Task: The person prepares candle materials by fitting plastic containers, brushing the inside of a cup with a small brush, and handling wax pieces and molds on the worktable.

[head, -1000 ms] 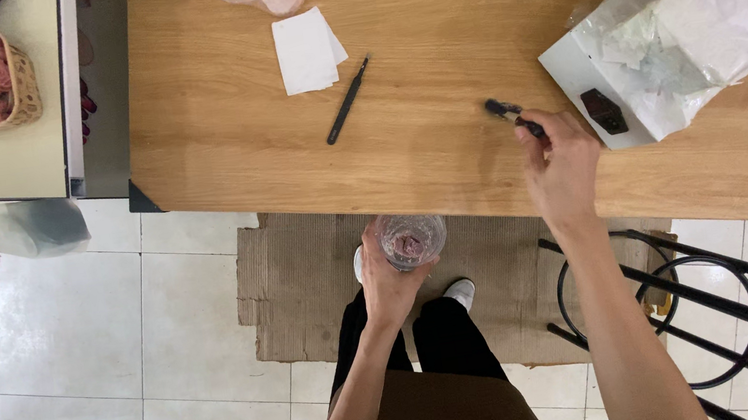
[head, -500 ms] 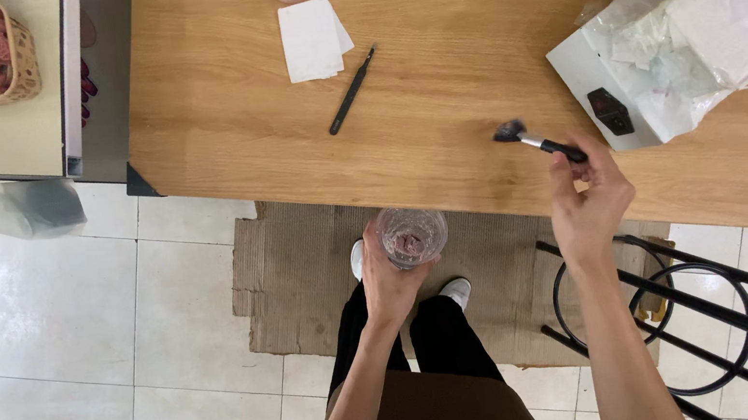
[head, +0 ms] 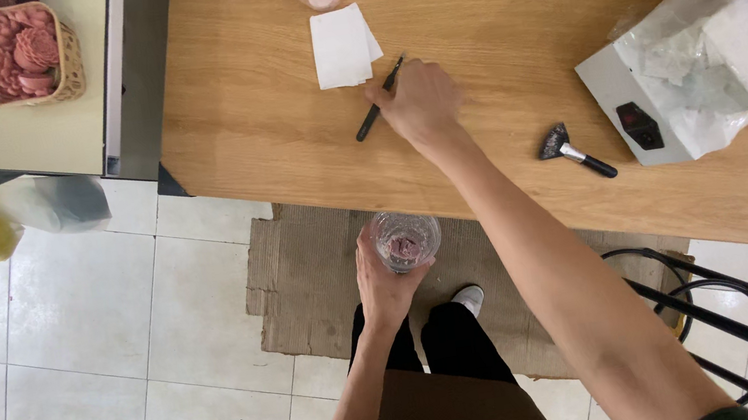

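Having set down the small brush [head: 576,152], right hand [head: 419,101] now closes over a slim black tool [head: 378,100] lying diagonally on the table [head: 262,109], left hand [head: 386,281] gripping a glass cup [head: 406,240].

Items placed relative to the light wooden table [head: 508,55]: white folded paper [head: 343,45] on its far side; small black-handled fan brush [head: 574,151] near its front edge; crumpled clear plastic sheet [head: 721,44] at its right end; woven basket of pink rosette pieces [head: 22,55] on the pale counter beyond its left end; brown cardboard mat [head: 325,275] on the floor below it.
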